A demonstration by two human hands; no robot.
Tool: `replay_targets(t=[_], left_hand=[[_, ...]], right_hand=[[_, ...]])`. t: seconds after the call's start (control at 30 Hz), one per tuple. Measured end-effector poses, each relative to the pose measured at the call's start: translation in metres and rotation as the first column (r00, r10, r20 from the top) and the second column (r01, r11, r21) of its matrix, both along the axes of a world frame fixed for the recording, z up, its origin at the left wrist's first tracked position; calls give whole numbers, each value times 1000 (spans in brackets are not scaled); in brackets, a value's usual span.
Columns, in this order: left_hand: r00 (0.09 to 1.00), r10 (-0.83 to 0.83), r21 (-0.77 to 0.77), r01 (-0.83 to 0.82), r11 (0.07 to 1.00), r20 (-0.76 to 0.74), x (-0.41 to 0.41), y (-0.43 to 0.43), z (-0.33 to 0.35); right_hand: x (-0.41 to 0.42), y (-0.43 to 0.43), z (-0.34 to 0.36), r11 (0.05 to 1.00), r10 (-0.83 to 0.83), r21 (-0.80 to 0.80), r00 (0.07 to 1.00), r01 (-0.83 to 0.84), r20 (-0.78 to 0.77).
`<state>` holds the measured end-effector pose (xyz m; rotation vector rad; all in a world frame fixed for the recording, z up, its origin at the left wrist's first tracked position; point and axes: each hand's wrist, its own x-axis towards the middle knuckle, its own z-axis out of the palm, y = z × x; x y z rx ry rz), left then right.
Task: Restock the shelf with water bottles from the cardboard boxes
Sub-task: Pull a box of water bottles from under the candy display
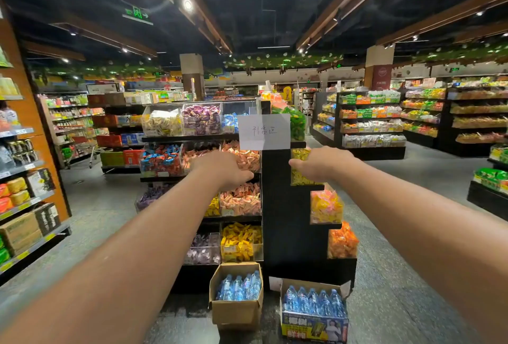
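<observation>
While both arms are stretched straight forward, the left hand [222, 170] and the right hand [321, 164] are held palm-down in front of the candy stand [286, 220]. Neither hand holds anything. The fingers of each hand are relaxed and loosely extended, pointing away from the camera; their tips are foreshortened and partly hidden behind the backs of the hands. Whether either hand touches the stand cannot be determined.

Position of the hands:
- Left hand: in front of the bins of orange-pink sweets on the stand's long side.
- Right hand: in front of a bin of yellow sweets, at the stepped side of the black end panel.
- A white paper sign [264, 131] with handwritten characters is fixed to the top of the end panel, above and between the two hands.

Position of the task items: both lie well below the hands, on the floor [398, 302] at the foot of the stand.
- Left box [236, 312]: plain brown cardboard, top flaps open, standing against the lowest shelf at the stand's corner. Bottles [239, 287] with blue caps stand upright inside.
- Right box [314, 327]: printed front face, top open, standing in front of the end panel — near the left box but not touching it. More blue-capped bottles stand upright inside, filling it.

Stocked shelves [24, 200] line the left edge of the view.
</observation>
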<state>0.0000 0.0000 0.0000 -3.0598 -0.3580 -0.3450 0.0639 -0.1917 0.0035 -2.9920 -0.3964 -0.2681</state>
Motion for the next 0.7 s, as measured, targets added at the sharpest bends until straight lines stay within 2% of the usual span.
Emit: replay_targets(t=[0.13, 0.47, 0.7], left_hand=[[1000, 7, 30, -6, 1000, -21, 22, 28, 1], [996, -65, 32, 67, 997, -53, 81, 98, -1], [992, -107, 23, 108, 994, -74, 119, 129, -17]], right_hand=[[20, 30, 2, 997, -33, -74, 999, 32, -8], [75, 102, -7, 992, -122, -40, 992, 121, -42], [105, 130, -20, 984, -162, -77, 986, 158, -50]])
